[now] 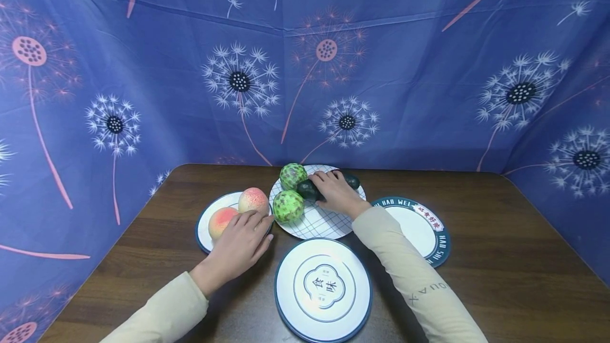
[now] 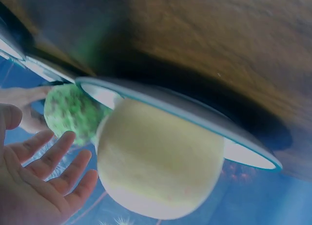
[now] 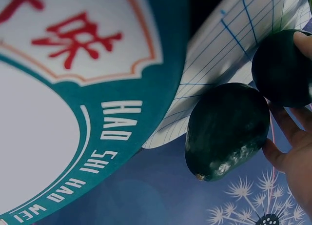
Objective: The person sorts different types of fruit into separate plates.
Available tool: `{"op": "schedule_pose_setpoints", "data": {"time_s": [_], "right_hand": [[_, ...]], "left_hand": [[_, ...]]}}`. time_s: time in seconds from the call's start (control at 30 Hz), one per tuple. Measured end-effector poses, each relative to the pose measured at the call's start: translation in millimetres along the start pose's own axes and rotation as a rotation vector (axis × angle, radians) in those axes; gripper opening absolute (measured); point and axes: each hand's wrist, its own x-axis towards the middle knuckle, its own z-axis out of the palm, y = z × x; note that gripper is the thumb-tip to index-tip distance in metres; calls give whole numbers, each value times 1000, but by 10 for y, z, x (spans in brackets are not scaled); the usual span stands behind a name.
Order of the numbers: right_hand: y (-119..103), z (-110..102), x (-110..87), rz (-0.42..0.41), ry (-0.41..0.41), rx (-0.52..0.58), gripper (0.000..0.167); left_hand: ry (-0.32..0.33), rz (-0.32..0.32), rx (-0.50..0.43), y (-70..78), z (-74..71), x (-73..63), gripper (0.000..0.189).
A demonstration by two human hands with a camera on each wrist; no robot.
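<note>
My right hand (image 1: 335, 195) grips a dark green avocado (image 3: 280, 69) over the white grid-lined plate (image 1: 329, 224), thumb on one side and fingers on the other. A second avocado (image 3: 226, 132) lies beside it, close to the fingertips. On the same plate's left side sit two bumpy green custard apples (image 1: 288, 206). My left hand (image 1: 240, 245) hovers at the near right edge of a blue-rimmed plate (image 1: 204, 226) bearing two peaches (image 1: 253, 200). Its fingers are spread and loosely bent in the left wrist view, with nothing held, beside the nearer peach (image 2: 161, 161).
A white plate with a blue rim and printed characters (image 1: 324, 285) sits at the front centre. To the right is a teal-rimmed lettered plate (image 1: 440, 242), under the right forearm's far side. A blue dandelion-patterned cloth (image 1: 405, 94) hangs behind the wooden table (image 1: 514, 258).
</note>
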Motion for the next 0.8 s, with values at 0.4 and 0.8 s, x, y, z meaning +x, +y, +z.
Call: {"op": "schedule_pose_setpoints", "data": {"time_s": [0.4,0.8], "right_hand": [[-15,15,17,1,-4,17,67],[-14,-36,-2,22,-4,56,68]], "left_hand": [[-96,77,-8,164,98,-5,42],[-161,153,-35,285,160,3,44]]}}
